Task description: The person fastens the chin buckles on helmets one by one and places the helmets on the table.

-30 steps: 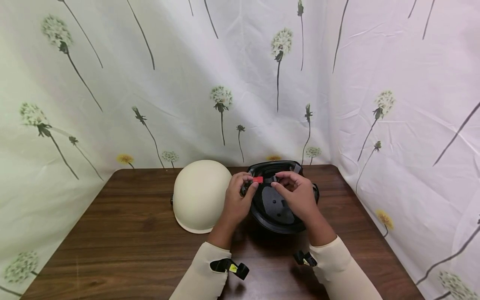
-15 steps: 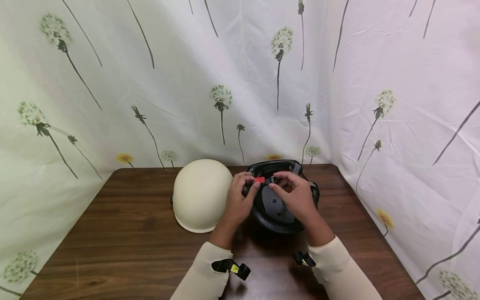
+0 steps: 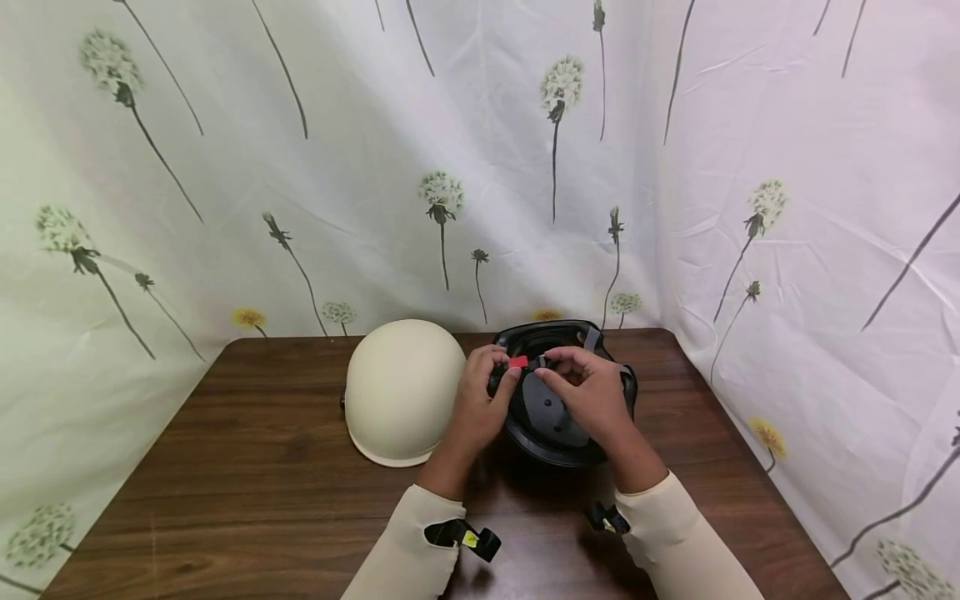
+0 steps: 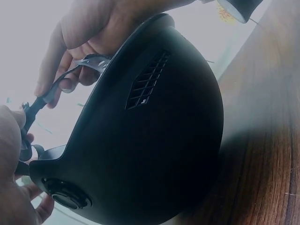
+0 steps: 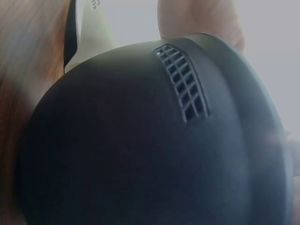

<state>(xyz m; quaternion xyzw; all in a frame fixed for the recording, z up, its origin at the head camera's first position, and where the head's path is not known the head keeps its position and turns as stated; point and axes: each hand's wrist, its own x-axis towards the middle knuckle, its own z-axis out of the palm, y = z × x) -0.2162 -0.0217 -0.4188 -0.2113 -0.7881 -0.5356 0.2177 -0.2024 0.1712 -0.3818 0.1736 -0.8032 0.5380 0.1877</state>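
A black helmet lies upside down on the table, its padded inside facing up. Over its opening, my left hand pinches a red buckle between thumb and fingers. My right hand pinches the black strap end just to the right of it. The two pieces sit end to end, but I cannot tell whether they are joined. In the left wrist view, the dark chin strap runs between both hands above the rim. Most of the right wrist view is filled by the outer shell with its grilled vent.
To the left of the black helmet, a cream helmet rests dome up, close beside my left forearm. Both stand on a dark wooden table. A white curtain printed with dandelions hangs behind and along the sides.
My right hand has shifted slightly left, bringing the black strap end closer to the red buckle. My left hand has moved slightly right. Both helmets stay in place.
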